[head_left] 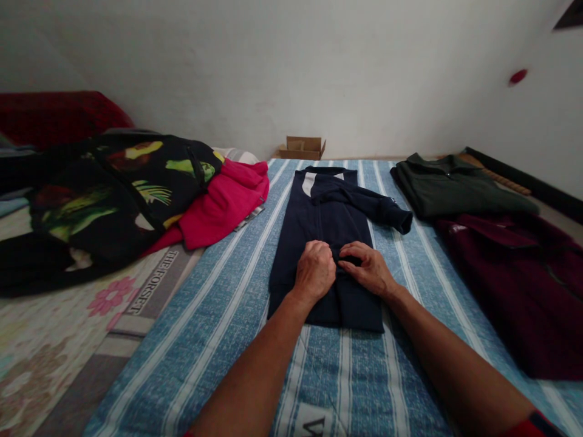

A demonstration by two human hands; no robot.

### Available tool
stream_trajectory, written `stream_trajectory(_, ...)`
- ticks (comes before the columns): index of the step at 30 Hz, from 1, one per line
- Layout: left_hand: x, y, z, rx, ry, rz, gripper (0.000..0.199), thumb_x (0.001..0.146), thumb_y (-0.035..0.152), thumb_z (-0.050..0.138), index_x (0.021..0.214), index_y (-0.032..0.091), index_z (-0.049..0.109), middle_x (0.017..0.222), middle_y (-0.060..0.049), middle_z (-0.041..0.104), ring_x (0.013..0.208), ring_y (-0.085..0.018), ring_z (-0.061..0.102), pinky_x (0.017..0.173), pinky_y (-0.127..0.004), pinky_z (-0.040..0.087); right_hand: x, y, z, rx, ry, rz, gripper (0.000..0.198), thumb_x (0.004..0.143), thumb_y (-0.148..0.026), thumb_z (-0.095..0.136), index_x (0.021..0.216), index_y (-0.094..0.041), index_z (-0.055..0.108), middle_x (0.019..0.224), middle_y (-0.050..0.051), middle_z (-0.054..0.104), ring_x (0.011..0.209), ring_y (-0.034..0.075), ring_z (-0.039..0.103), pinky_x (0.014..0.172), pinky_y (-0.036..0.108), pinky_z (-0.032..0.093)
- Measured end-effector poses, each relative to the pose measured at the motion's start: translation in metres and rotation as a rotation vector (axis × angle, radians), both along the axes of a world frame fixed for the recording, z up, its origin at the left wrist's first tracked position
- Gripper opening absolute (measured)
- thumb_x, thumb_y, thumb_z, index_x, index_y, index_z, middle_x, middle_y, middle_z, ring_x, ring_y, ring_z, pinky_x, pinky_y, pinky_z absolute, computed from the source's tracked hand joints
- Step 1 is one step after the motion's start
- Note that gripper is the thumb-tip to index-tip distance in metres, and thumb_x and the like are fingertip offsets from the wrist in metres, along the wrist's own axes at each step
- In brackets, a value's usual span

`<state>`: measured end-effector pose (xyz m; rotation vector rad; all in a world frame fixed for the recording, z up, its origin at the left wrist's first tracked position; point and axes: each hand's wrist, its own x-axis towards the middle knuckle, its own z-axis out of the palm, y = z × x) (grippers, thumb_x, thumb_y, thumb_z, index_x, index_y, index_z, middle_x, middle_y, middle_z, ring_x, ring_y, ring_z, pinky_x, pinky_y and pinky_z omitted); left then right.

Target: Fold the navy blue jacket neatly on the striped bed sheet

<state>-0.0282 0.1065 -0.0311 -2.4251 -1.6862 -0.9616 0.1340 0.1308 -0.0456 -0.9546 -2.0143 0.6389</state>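
Note:
A navy jacket [300,237] with white shoulder patches lies in a long folded panel on the striped bedcover, its collar at the far end. One sleeve is laid across the upper part and sticks out to the right. On the lower middle of the jacket, my left hand [316,268] is closed with curled fingers on the fabric. Right beside it my right hand [368,267] pinches the same cloth along the centre line, thumb and forefinger almost together. The small bit of fabric between the fingertips is mostly hidden.
A dark green folded garment [460,188] and a maroon one [519,291] lie to the right. On the left are a black printed jacket [136,188] and a pink garment [232,200]. A cardboard box [304,147] stands by the wall, beyond the blue striped bedcover [218,315].

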Motion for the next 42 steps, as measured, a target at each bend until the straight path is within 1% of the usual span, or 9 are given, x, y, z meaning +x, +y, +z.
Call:
stream_trajectory(10,-0.0007,0.0002,0.001,-0.022,0.025,-0.001,0.014,0.074,0.005,0.051,0.068,0.017,0.055,0.087,-0.009,0.063,0.096,-0.022,0.055,0.089,-0.036,0.049,-0.0001,0.0002,0.0,-0.005,0.003,0.004,0.009,0.08,-0.028,0.061,0.085,-0.021,0.064,0.092,0.006,0.065,0.089,0.021,0.06,0.082,0.038,0.047)
stream_trajectory(15,-0.0002,-0.0002,0.002,-0.01,0.025,0.002,0.014,0.074,0.005,0.052,0.068,0.017,0.054,0.086,-0.008,0.063,0.095,-0.022,0.055,0.089,-0.035,0.049,0.0001,0.0006,0.0001,0.002,0.006,0.005,0.009,0.08,-0.029,0.061,0.085,-0.022,0.064,0.092,0.006,0.065,0.089,0.021,0.06,0.082,0.038,0.047)
stream_trajectory(32,-0.0027,0.0009,-0.002,0.005,-0.007,0.0,0.015,0.074,0.005,0.051,0.068,0.018,0.053,0.088,-0.008,0.063,0.096,-0.023,0.055,0.088,-0.038,0.05,-0.0019,0.0002,0.0008,0.007,0.008,0.005,0.007,0.08,-0.027,0.062,0.084,-0.022,0.065,0.091,0.005,0.065,0.088,0.02,0.06,0.082,0.036,0.047)
stream_trajectory(36,-0.003,0.0005,-0.0012,0.008,-0.007,-0.003,0.015,0.073,0.004,0.051,0.069,0.018,0.054,0.088,-0.008,0.064,0.095,-0.022,0.055,0.088,-0.038,0.051,-0.0027,0.0004,0.0001,-0.007,0.015,0.006,0.007,0.08,-0.027,0.062,0.085,-0.022,0.065,0.093,0.006,0.065,0.089,0.021,0.06,0.083,0.037,0.048)
stream_trajectory(42,-0.003,-0.0006,0.0016,0.011,-0.011,-0.001,0.016,0.074,0.004,0.05,0.069,0.019,0.055,0.089,-0.007,0.063,0.095,-0.021,0.056,0.086,-0.039,0.052,-0.0038,0.0001,-0.0011,-0.005,0.033,0.009,0.008,0.08,-0.027,0.062,0.085,-0.022,0.065,0.093,0.005,0.065,0.089,0.02,0.06,0.083,0.037,0.048)
